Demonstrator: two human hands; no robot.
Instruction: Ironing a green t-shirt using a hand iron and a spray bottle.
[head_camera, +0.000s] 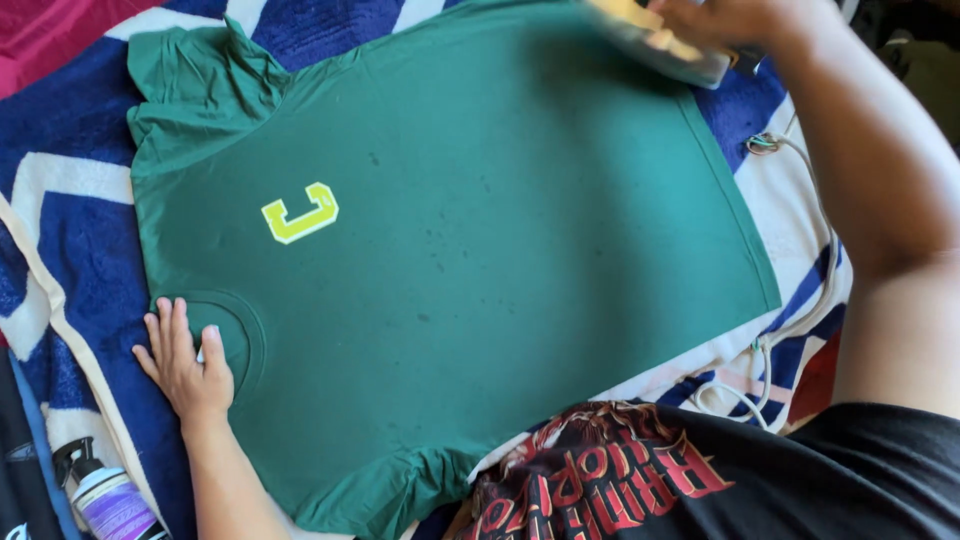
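Note:
A green T-shirt (470, 230) with a yellow-green patch (300, 212) on its chest lies spread flat on a blue and white patterned blanket (70, 250). My left hand (185, 360) rests flat, fingers apart, on the blanket at the shirt's collar, its thumb touching the neckline. My right hand (725, 18) is stretched to the far edge of the shirt, gripping a pale iron (665, 45) that sits blurred on the fabric near the hem. Small dark specks dot the shirt's middle.
A white cord (800, 300) runs along the blanket to the right of the shirt. A spray bottle (105, 492) with a black trigger lies at the lower left. A red cloth (50, 35) shows at the upper left. My black printed shirt (700, 480) fills the bottom right.

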